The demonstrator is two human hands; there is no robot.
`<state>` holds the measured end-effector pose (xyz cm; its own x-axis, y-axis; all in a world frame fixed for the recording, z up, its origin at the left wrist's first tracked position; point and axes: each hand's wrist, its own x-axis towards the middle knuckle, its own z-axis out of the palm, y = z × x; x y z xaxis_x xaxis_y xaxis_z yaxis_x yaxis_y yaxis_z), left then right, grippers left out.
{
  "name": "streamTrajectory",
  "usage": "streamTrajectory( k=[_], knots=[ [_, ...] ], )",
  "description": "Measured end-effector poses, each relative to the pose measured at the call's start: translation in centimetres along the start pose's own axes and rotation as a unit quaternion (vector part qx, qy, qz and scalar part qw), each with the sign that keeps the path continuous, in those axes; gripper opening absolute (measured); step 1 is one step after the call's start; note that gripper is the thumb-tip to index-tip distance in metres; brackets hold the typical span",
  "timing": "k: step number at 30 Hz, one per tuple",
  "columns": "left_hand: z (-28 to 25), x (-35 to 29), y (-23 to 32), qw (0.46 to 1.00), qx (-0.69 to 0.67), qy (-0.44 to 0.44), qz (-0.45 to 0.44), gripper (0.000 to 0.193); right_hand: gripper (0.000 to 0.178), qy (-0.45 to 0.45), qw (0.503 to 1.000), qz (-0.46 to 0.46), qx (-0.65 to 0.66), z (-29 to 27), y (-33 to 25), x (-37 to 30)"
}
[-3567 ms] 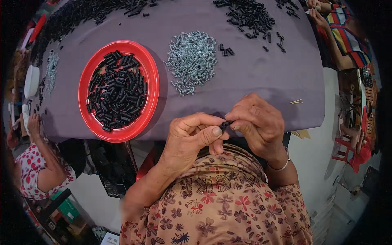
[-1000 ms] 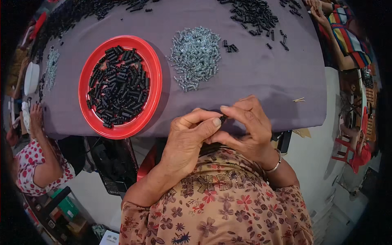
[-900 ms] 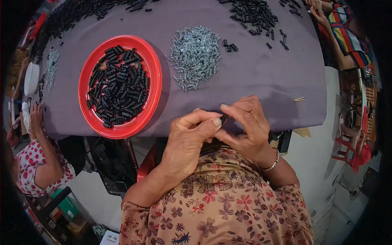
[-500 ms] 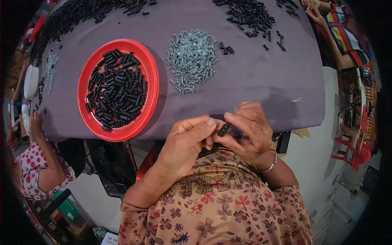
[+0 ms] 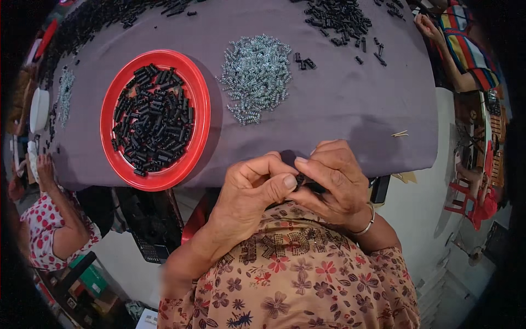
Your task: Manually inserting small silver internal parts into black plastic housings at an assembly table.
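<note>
Clock read from mid-view, biggest first.

Grey-purple cloth-covered surface (image 5: 350, 104): roughly 9 to 2 o'clock. Cloth probably there to stop small parts bouncing or rolling away.

Red tray (image 5: 203, 109): 10 o'clock, on the near-left part of the surface. Full of loose short black cylinders (image 5: 154, 118). Raised rim likely useful for corralling; spot near the left side presumably picked for a short reach.

Spring pile (image 5: 256, 74): 12 o'clock, small and silvery, heaped straight on the cloth, near the tray but apart from it. Likely kept separate to avoid mixing, and central to suit either side.

Left hand (image 5: 249, 186): just off centre toward 7 o'clock. Narrow, thumb and forefinger pinched on a small black piece (image 5: 299, 179). Fingertip grip looks dictated by size.

Right hand (image 5: 337, 183): 3 to 4 o'clock, fingers curled in around the same piece. Can't tell whether gripping or only steadying. Both held together at the near edge, likely for fine control.

Black heap (image 5: 339, 24): 1 o'clock, far out; seems parked clear of the working spot.

Thin gold-coloured pins (image 5: 400, 134): between 2 and 3 o'clock, off alone. Reason unclear.

Held piece: 4 o'clock, close to centre, mostly hidden by fingers. Can't make out detail.
</note>
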<state>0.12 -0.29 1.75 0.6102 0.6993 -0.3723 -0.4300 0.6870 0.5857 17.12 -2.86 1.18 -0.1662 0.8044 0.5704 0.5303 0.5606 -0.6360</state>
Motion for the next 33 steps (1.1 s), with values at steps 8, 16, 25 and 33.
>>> streamTrajectory(
  k=[8,16,25,33],
  knots=[
    [-0.8,0.3,-0.7,0.997,-0.073,-0.001,-0.040,0.011,0.046,-0.002,0.999,-0.018,-0.026,0.1,0.2,0.0],
    [-0.8,0.5,-0.7,0.999,-0.046,-0.003,-0.029,0.011,0.040,-0.018,0.998,-0.023,-0.057,0.1,0.3,-0.1],
    [-1.0,0.5,-1.0,1.000,-0.009,0.008,-0.015,0.012,0.042,-0.048,0.996,-0.012,-0.070,0.1,0.2,-0.4],
    [-1.4,0.8,-1.2,0.998,-0.036,0.027,-0.039,0.011,0.042,-0.061,0.995,-0.016,-0.082,0.5,0.8,-0.8]
  ],
)
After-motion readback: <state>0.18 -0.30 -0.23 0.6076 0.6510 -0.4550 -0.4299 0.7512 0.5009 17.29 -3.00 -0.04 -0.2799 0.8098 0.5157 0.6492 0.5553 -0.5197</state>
